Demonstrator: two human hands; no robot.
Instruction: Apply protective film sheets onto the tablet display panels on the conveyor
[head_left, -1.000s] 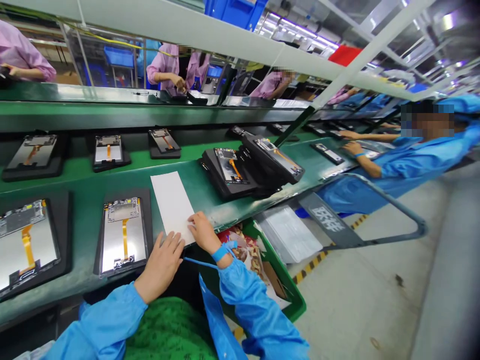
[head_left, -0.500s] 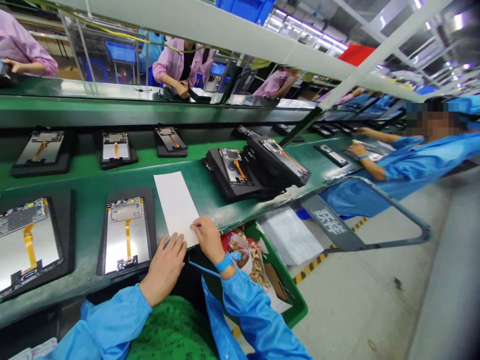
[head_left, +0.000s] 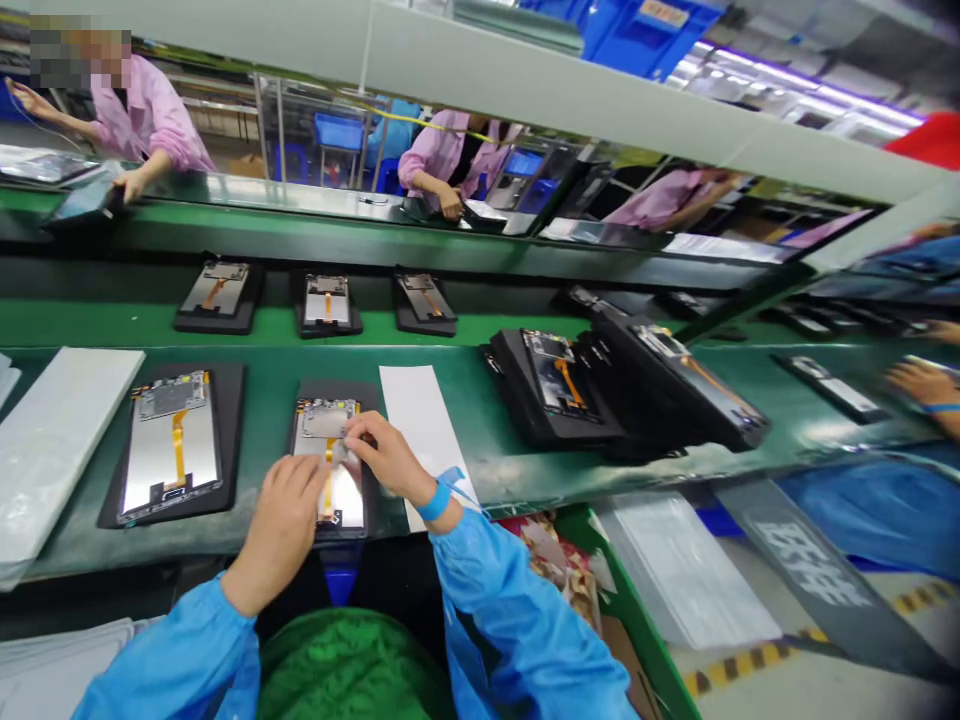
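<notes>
At the far left of the green workbench (head_left: 266, 400) lies a long, pale, plastic-wrapped pack (head_left: 64, 455), and below the bench edge is a pile of white sheets (head_left: 67, 670). Above, across the line, a co-worker in pink (head_left: 157, 115) has one hand on a dark tablet (head_left: 82, 205). Next along the near bench, the left tablet assembly (head_left: 176, 440) lies on a black pad (head_left: 232, 400), its circuit board at the top and an orange flex cable down its middle. Beyond it, three similar assemblies on dark pads sit in a row on the green belt (head_left: 277, 318).

The left hand (head_left: 277, 520) lies over the lower left side of the middle tablet assembly (head_left: 349, 500), fingers side by side and slightly bent, the thumb out of sight. That assembly rests on its own black pad on the near bench, between the left assembly and a white paper strip (head_left: 416, 410). The right hand (head_left: 386, 455), with a blue wristband (head_left: 435, 500), has its thumb and fingers drawn into a narrow pinch just beside the circuit board. With blur around the fingertips, I cannot tell whether either hand holds anything.

Right of the paper strip stand stacked black pads (head_left: 517, 420) with another tablet assembly (head_left: 559, 375) on top. Below them, a green crate (head_left: 641, 600) contains paper scraps (head_left: 577, 590), and clear plastic sheets (head_left: 682, 570) lie beside it. At the far right, a co-worker's hand (head_left: 930, 385) is near a slim dark device (head_left: 829, 388).
</notes>
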